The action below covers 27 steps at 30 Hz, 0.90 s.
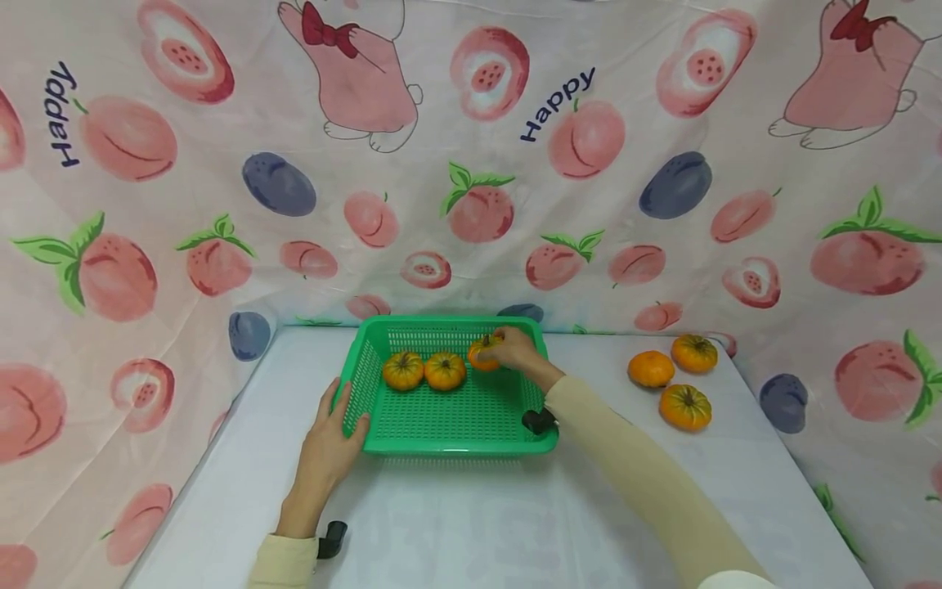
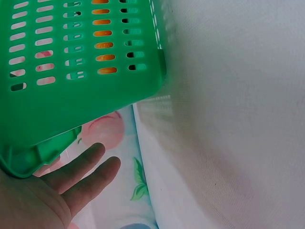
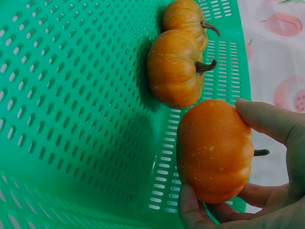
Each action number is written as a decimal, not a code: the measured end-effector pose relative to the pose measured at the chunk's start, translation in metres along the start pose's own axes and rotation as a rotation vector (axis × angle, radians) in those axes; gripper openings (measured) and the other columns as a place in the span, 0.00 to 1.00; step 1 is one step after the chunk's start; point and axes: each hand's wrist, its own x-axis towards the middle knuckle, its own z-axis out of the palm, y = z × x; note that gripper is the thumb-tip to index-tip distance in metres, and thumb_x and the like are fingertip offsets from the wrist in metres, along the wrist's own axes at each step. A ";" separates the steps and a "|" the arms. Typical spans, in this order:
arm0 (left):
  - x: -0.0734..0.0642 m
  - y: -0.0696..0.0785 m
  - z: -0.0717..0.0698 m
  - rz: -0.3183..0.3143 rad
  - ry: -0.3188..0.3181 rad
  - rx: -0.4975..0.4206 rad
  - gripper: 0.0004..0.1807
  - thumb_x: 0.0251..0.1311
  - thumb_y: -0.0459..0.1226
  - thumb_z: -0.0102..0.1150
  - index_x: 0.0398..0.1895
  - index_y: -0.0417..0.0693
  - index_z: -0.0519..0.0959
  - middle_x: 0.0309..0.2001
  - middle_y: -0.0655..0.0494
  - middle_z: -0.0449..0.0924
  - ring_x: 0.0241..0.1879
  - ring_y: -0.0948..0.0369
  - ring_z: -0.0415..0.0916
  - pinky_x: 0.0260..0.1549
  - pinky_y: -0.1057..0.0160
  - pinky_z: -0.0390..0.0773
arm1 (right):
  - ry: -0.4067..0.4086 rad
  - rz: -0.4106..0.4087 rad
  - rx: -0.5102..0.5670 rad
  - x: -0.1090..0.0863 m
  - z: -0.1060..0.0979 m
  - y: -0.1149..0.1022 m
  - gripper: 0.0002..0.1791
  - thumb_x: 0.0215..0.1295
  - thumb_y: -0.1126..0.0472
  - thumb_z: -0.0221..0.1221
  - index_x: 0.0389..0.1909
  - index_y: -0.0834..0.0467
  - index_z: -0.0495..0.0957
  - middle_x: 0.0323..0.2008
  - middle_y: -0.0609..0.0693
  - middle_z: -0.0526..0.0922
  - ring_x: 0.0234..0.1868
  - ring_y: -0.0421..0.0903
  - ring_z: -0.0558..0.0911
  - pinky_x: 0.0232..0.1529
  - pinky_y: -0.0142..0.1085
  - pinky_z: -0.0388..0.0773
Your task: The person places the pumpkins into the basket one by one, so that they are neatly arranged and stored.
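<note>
A green plastic basket (image 1: 456,447) stands on the white table. Two small orange pumpkins, a left pumpkin (image 1: 403,371) and a middle pumpkin (image 1: 445,372), sit side by side inside it near the back. My right hand (image 1: 513,350) grips a third pumpkin (image 3: 215,151) over the basket's back right part. In the right wrist view the thumb lies on one side of this pumpkin and fingers on the other, its stem towards the palm. At the basket's left rim rests my left hand (image 1: 328,442), its visible fingers (image 2: 93,186) fairly straight.
To the right on the table lie three more pumpkins: a front one (image 1: 686,407), one lying tilted (image 1: 651,369) and a back one (image 1: 694,353). A fruit-printed cloth (image 1: 471,147) hangs behind and along both sides.
</note>
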 end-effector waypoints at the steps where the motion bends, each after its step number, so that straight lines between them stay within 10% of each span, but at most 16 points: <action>1: 0.000 0.000 0.000 -0.001 -0.002 -0.002 0.38 0.70 0.49 0.49 0.78 0.46 0.52 0.79 0.47 0.44 0.62 0.34 0.70 0.53 0.37 0.75 | 0.001 0.003 -0.001 0.001 0.001 0.001 0.42 0.58 0.50 0.68 0.71 0.59 0.64 0.69 0.60 0.68 0.66 0.59 0.71 0.63 0.54 0.72; 27: -0.001 0.003 -0.001 -0.015 -0.002 -0.009 0.38 0.70 0.48 0.50 0.78 0.45 0.52 0.79 0.47 0.44 0.62 0.35 0.71 0.52 0.37 0.75 | 0.036 0.000 -0.012 0.008 0.024 0.016 0.39 0.56 0.54 0.69 0.67 0.62 0.67 0.66 0.61 0.71 0.64 0.59 0.73 0.61 0.51 0.74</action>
